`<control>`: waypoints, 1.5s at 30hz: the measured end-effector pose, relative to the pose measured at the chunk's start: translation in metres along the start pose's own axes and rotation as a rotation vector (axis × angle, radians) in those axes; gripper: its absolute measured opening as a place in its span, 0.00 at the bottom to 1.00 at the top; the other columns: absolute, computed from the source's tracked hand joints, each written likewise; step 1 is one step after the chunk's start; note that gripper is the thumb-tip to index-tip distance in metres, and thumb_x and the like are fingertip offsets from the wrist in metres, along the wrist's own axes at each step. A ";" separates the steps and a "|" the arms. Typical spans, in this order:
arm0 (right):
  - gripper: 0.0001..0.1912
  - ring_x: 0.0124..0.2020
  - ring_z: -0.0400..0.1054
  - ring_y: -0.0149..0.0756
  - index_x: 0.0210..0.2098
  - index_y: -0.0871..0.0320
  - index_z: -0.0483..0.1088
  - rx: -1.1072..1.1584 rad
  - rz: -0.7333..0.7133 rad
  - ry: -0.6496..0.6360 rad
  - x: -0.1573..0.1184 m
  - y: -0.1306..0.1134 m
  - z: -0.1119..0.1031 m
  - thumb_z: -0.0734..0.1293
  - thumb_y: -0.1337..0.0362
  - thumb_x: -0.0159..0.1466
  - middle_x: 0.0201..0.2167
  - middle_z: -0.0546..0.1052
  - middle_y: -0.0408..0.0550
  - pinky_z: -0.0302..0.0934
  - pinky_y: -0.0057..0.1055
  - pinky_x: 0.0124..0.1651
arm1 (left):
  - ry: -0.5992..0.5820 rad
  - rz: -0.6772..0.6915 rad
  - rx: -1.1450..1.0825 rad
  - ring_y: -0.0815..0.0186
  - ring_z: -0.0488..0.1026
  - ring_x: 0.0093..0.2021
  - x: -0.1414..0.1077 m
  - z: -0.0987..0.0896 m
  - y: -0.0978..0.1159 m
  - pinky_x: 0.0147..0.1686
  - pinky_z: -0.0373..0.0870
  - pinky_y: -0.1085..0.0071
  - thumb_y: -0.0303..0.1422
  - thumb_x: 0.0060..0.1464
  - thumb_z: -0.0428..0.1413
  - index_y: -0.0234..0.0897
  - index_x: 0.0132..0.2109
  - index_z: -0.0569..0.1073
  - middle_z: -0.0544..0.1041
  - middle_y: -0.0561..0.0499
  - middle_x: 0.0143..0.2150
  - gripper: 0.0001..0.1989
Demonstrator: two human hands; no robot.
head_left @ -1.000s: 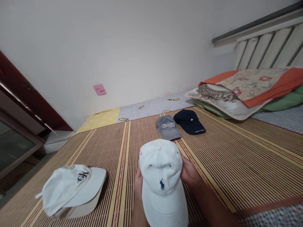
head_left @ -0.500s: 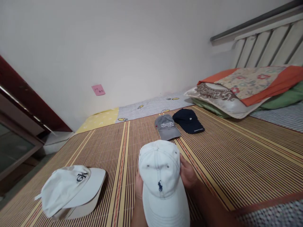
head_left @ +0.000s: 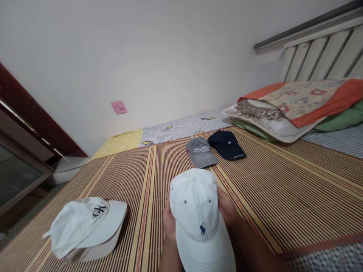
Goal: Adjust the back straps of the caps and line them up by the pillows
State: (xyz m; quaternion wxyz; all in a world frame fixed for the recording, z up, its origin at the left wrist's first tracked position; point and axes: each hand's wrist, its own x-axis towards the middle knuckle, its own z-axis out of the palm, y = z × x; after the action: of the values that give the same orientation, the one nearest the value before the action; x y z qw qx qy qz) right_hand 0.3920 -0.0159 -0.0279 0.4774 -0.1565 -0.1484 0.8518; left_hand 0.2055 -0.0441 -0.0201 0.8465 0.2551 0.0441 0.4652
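Observation:
Between my two hands is a white baseball cap (head_left: 195, 211) with a small dark blue horse-rider emblem, its brim pointing toward me. My left hand (head_left: 169, 221) grips its left side, and my right hand (head_left: 227, 207) grips the right side; the cap hides most fingertips. To the left, another white cap (head_left: 82, 228) with black CK letters lies on the striped mat (head_left: 136, 181). Beyond the held cap, a grey cap (head_left: 200, 153) with white lettering sits beside a dark navy cap (head_left: 227, 144).
Folded bedding (head_left: 283, 109), with orange, floral and green cloth, is piled at the right below a radiator (head_left: 320, 56). A pink note (head_left: 118, 107) is stuck on the white wall (head_left: 170, 56). A yellow cloth (head_left: 117, 144) edges the far left of the mat.
The held white cap has shifted slightly right, its crown tipping so the brim points more to the lower right. Both hands keep hold of it; the other caps stay in place.

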 end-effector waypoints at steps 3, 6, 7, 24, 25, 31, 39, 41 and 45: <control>0.23 0.65 0.68 0.50 0.47 0.59 0.81 -0.007 -0.005 0.025 0.000 0.000 0.001 0.65 0.47 0.69 0.50 0.83 0.55 0.55 0.49 0.70 | 0.031 0.002 0.022 0.49 0.54 0.74 0.000 0.002 0.001 0.73 0.40 0.52 0.56 0.67 0.34 0.44 0.69 0.66 0.72 0.48 0.67 0.36; 0.21 0.65 0.68 0.50 0.46 0.58 0.81 -0.019 -0.031 0.033 0.001 0.000 0.001 0.66 0.48 0.69 0.49 0.84 0.54 0.55 0.48 0.70 | 0.038 0.014 0.030 0.49 0.55 0.74 0.000 0.000 0.002 0.73 0.41 0.52 0.57 0.67 0.34 0.44 0.70 0.66 0.71 0.48 0.67 0.37; 0.21 0.64 0.69 0.49 0.46 0.58 0.81 -0.020 -0.046 0.036 0.001 0.000 0.000 0.66 0.48 0.68 0.48 0.84 0.54 0.55 0.48 0.70 | 0.030 0.017 0.028 0.48 0.54 0.74 0.000 0.000 0.002 0.73 0.41 0.52 0.58 0.66 0.35 0.43 0.70 0.66 0.71 0.47 0.67 0.37; 0.29 0.64 0.68 0.50 0.53 0.59 0.78 -0.029 -0.023 0.022 -0.001 -0.004 0.006 0.62 0.42 0.70 0.50 0.83 0.55 0.56 0.50 0.69 | -0.006 -0.017 -0.023 0.52 0.68 0.67 0.001 -0.037 0.013 0.70 0.55 0.55 0.41 0.71 0.42 0.38 0.57 0.80 0.78 0.44 0.60 0.24; 0.29 0.65 0.68 0.50 0.53 0.59 0.77 -0.016 -0.046 0.044 0.001 -0.004 0.005 0.61 0.42 0.70 0.51 0.83 0.56 0.56 0.50 0.69 | -0.001 -0.031 -0.019 0.53 0.69 0.66 0.000 -0.038 0.015 0.70 0.56 0.57 0.40 0.71 0.43 0.37 0.57 0.80 0.78 0.44 0.60 0.24; 0.27 0.63 0.70 0.52 0.53 0.59 0.77 -0.084 -0.130 0.054 0.017 -0.007 -0.009 0.65 0.44 0.68 0.50 0.83 0.56 0.57 0.52 0.68 | 0.071 -0.124 0.028 0.51 0.71 0.65 -0.003 -0.032 0.021 0.68 0.59 0.56 0.39 0.71 0.44 0.29 0.59 0.78 0.78 0.38 0.59 0.25; 0.20 0.59 0.73 0.52 0.55 0.52 0.77 -0.146 -0.177 0.040 0.013 -0.006 -0.005 0.66 0.51 0.69 0.47 0.85 0.51 0.62 0.54 0.65 | 0.107 -0.101 0.018 0.51 0.62 0.70 0.002 -0.023 0.018 0.73 0.46 0.54 0.40 0.71 0.43 0.31 0.62 0.76 0.74 0.38 0.64 0.25; 0.21 0.60 0.73 0.53 0.56 0.52 0.77 -0.145 -0.181 0.040 0.012 -0.007 -0.003 0.66 0.50 0.69 0.47 0.84 0.51 0.62 0.55 0.65 | 0.052 -0.064 0.001 0.52 0.62 0.70 0.001 -0.025 0.020 0.73 0.43 0.54 0.39 0.71 0.42 0.33 0.64 0.73 0.74 0.40 0.64 0.25; 0.24 0.62 0.71 0.53 0.55 0.56 0.76 -0.143 -0.097 0.027 0.011 -0.014 0.000 0.68 0.49 0.66 0.49 0.84 0.54 0.58 0.54 0.68 | -0.013 -0.005 0.004 0.53 0.57 0.73 0.000 -0.031 0.022 0.73 0.37 0.53 0.41 0.71 0.40 0.38 0.70 0.65 0.70 0.41 0.67 0.27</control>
State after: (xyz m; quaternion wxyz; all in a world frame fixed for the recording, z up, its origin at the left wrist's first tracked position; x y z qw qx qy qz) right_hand 0.3976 0.0008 -0.0237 0.5078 -0.1944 -0.2098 0.8126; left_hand 0.1791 -0.0222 -0.0362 0.8474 0.2598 0.0401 0.4613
